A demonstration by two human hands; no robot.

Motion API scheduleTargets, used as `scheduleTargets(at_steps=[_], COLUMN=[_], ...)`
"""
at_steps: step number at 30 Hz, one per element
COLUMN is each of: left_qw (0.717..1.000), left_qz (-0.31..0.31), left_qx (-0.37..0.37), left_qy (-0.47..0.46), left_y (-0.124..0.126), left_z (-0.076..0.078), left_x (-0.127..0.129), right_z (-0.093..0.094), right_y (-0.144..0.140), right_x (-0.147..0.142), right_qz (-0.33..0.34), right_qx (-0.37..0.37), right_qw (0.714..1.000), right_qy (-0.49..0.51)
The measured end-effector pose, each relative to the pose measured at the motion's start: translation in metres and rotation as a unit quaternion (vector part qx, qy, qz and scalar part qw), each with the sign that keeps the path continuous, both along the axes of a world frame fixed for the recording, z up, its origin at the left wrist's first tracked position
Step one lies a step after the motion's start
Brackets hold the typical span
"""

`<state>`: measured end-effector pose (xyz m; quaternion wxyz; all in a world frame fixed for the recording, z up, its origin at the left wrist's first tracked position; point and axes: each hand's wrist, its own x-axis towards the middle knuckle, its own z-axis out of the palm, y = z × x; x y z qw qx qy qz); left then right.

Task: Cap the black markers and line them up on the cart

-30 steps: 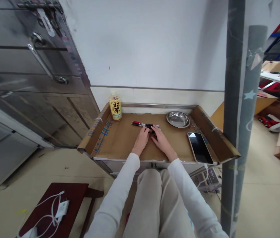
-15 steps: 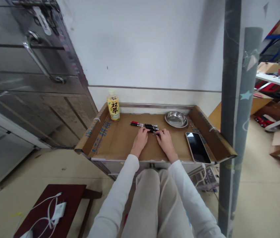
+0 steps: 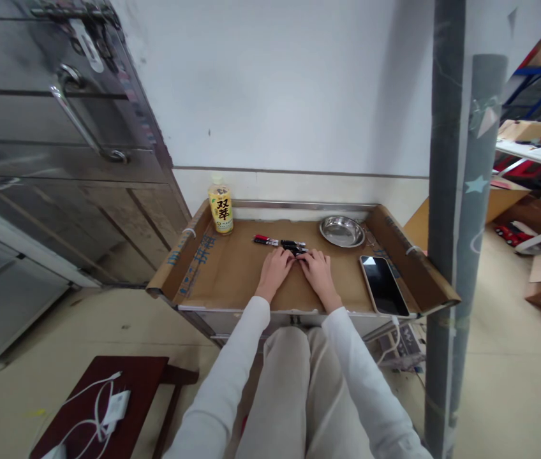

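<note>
Resting both hands on the table (image 3: 232, 280), left hand (image 3: 275, 271) and right hand (image 3: 317, 273) meet at the pens (image 3: 280, 243). Pens lie left-right just beyond the fingertips, touching both; grip on them unclear, can't tell.

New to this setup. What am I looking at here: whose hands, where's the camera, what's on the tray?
There is no machine here: a seated person works with two bare hands, and the one camera sits on that person's head, looking forward and down, so you see their own white sleeves and knees.

In front is a cardboard-lined tray table. On it stand a yellow-label bottle at the back left, a small metal bowl at the back right, and a dark phone lying flat on the right.

In the middle lie some pens. The left hand and right hand rest side by side, fingertips at a small dark item by the pens; whether either has a closed grip on it is too small to tell.
</note>
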<state>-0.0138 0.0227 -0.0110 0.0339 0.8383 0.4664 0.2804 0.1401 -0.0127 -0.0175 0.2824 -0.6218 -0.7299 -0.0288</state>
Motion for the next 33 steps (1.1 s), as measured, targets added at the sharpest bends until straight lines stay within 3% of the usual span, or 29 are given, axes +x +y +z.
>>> scheduleTargets(at_steps=[9, 14, 24, 30, 33], left_qw=[0.997, 0.996, 0.999, 0.990, 0.981], left_qz=[0.075, 0.077, 0.052, 0.136, 0.192], left_qx=[-0.017, -0.024, 0.016, 0.029, 0.022], left_qy=[0.016, 0.031, 0.000, -0.011, -0.021], left_y=[0.003, 0.001, 0.004, 0.005, 0.005], left_z=[0.009, 0.011, 0.001, 0.001, 0.002], left_x=[0.003, 0.002, 0.001, 0.001, -0.001], right_z=[0.002, 0.001, -0.003, -0.002, 0.002], right_y=[0.007, 0.006, 0.005, 0.001, -0.001], right_x=[-0.001, 0.000, -0.001, -0.001, -0.002], right_qz=[-0.040, -0.048, -0.066, -0.068, -0.030], right_qx=[0.025, 0.024, -0.014, -0.033, -0.043], right_qw=[0.999, 0.998, 0.998, 0.997, 0.999], right_qy=[-0.027, -0.021, -0.011, 0.011, 0.008])
